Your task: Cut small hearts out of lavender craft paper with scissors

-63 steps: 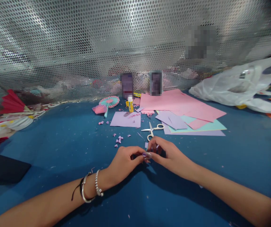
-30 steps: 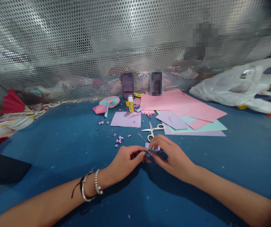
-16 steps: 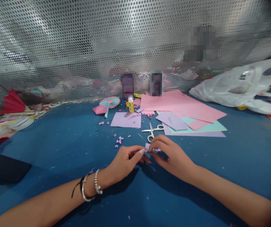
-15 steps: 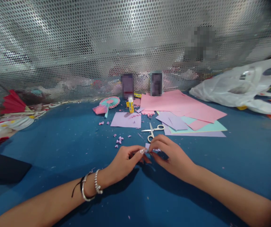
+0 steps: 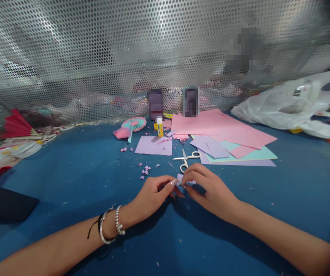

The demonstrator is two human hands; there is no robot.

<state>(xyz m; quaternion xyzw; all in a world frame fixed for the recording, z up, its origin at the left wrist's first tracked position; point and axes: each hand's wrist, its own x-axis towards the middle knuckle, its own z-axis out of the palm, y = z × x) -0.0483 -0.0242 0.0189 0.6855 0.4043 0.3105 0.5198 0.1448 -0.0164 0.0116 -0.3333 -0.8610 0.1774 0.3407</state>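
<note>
Both hands meet low over the blue table [image 5: 67, 168], pinching a small lilac paper scrap [image 5: 179, 178] between their fingertips. My left hand [image 5: 150, 197], with bracelets at the wrist, grips it from the left with thumb and forefinger closed. From the right, my right hand [image 5: 207, 188] has its fingers curled round the same scrap. White-handled scissors [image 5: 185, 158] lie on the table just beyond the fingers. Small lilac folded bits [image 5: 145, 170] are scattered to the left of them.
Pink, lilac and mint paper sheets [image 5: 233, 142] lie stacked beyond the scissors, with a lilac sheet [image 5: 153, 145] and a glue bottle [image 5: 159, 126] nearby. A paper fan [image 5: 133, 124] sits behind. A white plastic bag [image 5: 294, 103] is at right, a perforated metal screen [image 5: 124, 57] behind.
The hands have stayed together over the same spot. The fingers shifted slightly on the lilac scrap, which rose a little toward the scissors.
</note>
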